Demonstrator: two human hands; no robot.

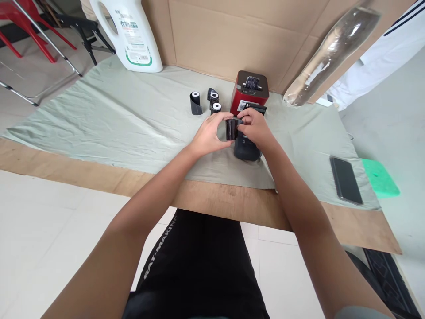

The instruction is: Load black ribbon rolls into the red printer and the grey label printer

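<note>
White detergent jug (131, 33): label with large Chinese characters, apparently 衣物…; the smaller print and barcode panel below are too small to read.
Black shorts (199, 266): white lettering down the leg, "RAT-MAKING" legible, the rest cut off.
Red printer (249, 95): small front label, illegible.

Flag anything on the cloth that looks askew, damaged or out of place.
Little stands out. One black roll behind the left hand has a loose tail of film unwound onto the green cloth. A clear plastic-wrapped bundle leans tilted against the cardboard. Nothing looks spilled or broken.
</note>
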